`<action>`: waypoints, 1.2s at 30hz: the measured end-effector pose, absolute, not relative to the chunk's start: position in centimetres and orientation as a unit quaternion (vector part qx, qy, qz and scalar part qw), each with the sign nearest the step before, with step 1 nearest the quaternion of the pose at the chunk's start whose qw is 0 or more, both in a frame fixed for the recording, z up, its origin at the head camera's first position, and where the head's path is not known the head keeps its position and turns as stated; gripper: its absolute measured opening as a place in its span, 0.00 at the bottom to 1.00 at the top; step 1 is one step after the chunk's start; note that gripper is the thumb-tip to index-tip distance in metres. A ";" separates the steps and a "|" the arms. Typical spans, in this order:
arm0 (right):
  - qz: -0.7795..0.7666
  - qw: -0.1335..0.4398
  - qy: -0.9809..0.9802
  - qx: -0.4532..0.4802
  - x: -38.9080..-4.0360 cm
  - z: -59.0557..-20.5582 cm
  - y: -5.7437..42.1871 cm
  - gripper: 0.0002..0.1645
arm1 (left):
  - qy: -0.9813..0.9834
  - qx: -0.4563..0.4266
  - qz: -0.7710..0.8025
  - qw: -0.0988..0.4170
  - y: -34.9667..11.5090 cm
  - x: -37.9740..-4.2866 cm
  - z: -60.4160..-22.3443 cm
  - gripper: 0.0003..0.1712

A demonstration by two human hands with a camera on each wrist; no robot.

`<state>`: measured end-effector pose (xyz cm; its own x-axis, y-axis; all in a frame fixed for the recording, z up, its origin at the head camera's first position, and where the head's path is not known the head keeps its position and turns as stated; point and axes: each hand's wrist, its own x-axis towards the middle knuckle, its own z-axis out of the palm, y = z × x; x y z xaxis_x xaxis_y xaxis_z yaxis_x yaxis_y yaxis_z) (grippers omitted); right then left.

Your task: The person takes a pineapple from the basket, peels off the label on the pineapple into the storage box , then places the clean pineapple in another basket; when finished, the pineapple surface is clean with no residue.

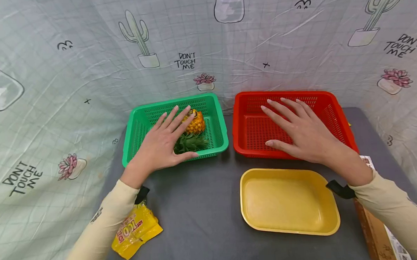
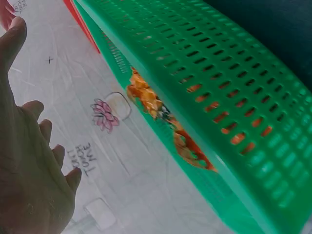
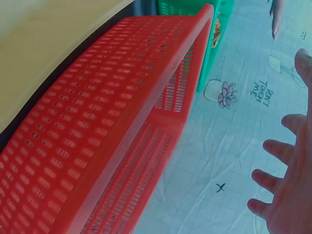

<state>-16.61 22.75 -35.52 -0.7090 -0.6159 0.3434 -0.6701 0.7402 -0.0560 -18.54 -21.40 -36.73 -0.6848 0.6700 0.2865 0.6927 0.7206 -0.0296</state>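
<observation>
My left hand (image 1: 162, 145) is held over the green basket (image 1: 221, 125), fingers spread and straight, gripping nothing. Inside that basket lies an orange pineapple (image 1: 197, 124) with a dark label and a green leafy crown (image 1: 191, 143); the hand hides part of it. In the left wrist view the pineapple (image 2: 145, 97) shows past the basket's rim. Over the red basket (image 1: 333, 101) my right hand (image 1: 304, 131) hovers with outstretched fingers and holds nothing. I see no object in the visible part of the red basket. Both hands appear apart from the baskets in the wrist views.
A yellow tray (image 1: 285, 200) sits in front of the red basket. At the left, under the forearm, lies a crumpled yellow packet (image 1: 137, 230). A brown box (image 1: 377, 231) is partly hidden by the right sleeve. Printed cloth (image 1: 169, 38) hangs behind the grey table (image 1: 198, 208).
</observation>
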 end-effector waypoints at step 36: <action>0.135 0.157 -0.903 0.378 -16.6 -36.3 18.3 0.55 | -0.952 -0.180 -0.247 -0.025 -31.1 -19.7 -40.7 0.62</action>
